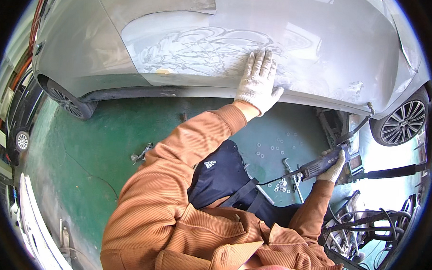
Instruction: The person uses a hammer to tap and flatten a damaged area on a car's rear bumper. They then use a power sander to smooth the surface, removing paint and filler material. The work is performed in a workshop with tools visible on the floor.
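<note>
My left hand (pixel 258 84), in a white knit work glove, lies flat with its fingers stretched out on the lower side of a silver car (pixel 323 53). Under and around its fingertips, the door panel (pixel 204 53) carries pale, dull patches with swirled sanding marks. A small yellowish spot (pixel 162 71) shows low on that panel. Off to the right and lower down, my gloved right hand (pixel 335 167) is closed around the body of a corded angle grinder (pixel 317 166). The grinder's working end points toward the car's wheel, and its disc cannot be made out.
Several metal washers (pixel 282 186) and a metal rod (pixel 297 188) lie on the green floor (pixel 101 145). A metal frame (pixel 331 127) stands by the right wheel (pixel 403 117). Cables and equipment (pixel 365 221) crowd the lower right. A dark car (pixel 24 114) is at far left.
</note>
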A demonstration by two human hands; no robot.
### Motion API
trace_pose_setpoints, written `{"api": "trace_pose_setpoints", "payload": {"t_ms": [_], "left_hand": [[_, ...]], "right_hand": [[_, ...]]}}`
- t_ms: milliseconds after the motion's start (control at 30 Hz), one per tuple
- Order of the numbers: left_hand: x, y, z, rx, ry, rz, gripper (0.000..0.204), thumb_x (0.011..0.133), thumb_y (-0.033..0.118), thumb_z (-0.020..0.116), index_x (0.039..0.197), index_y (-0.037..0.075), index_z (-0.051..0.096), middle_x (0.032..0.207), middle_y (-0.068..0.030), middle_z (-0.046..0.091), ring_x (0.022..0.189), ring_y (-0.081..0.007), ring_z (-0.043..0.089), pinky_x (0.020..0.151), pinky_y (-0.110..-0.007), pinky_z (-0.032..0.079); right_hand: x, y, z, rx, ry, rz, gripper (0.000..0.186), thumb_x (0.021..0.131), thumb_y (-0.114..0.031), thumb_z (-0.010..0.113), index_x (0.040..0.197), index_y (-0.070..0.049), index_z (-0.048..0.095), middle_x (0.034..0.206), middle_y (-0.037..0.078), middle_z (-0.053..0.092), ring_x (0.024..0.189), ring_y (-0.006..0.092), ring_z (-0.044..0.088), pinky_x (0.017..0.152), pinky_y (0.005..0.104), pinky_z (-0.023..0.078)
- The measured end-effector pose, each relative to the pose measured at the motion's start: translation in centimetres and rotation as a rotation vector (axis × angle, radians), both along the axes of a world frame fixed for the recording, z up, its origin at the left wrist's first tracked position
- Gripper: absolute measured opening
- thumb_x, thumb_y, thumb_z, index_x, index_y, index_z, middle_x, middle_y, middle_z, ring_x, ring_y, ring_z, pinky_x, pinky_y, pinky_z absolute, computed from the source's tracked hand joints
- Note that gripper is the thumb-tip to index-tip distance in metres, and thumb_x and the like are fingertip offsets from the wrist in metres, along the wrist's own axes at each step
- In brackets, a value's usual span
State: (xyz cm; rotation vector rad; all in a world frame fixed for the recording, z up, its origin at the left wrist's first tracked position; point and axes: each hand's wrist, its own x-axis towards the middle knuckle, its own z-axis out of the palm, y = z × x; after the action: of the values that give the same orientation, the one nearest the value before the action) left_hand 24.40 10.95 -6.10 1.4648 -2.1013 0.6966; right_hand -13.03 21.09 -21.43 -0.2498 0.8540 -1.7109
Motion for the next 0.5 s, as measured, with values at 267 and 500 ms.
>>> {"api": "trace_pose_setpoints", "payload": {"t_ms": [267, 500], "left_hand": [[-0.4, -0.4, -0.2, -0.025, -0.018, 0.034, 0.092, 0.099, 0.056, 0.061, 0.161, -0.009, 0.04, 0.171, -0.0306, 0.032, 0.163, -0.0466, 0.022, 0.135, -0.058, 0.009], [-1.9, 1.0, 1.1, -0.012, 0.107, -0.052, 0.09, 0.1, 0.054, 0.06, 0.162, -0.008, 0.039, 0.171, -0.0298, 0.033, 0.162, -0.0448, 0.024, 0.136, -0.056, 0.009]], "right_hand": [[-0.6, -0.5, -0.5, -0.018, 0.01, -0.113, 0.05, 0.094, -0.05, 0.079, 0.115, -0.008, 0.061, 0.093, 0.01, 0.069, 0.078, 0.0263, 0.07, 0.071, 0.0378, 0.06], [-0.3, 0.1, 0.1, -0.001, 0.013, -0.075, 0.048, 0.095, -0.049, 0.078, 0.112, -0.007, 0.062, 0.09, 0.011, 0.068, 0.078, 0.0266, 0.07, 0.07, 0.0376, 0.059]]}}
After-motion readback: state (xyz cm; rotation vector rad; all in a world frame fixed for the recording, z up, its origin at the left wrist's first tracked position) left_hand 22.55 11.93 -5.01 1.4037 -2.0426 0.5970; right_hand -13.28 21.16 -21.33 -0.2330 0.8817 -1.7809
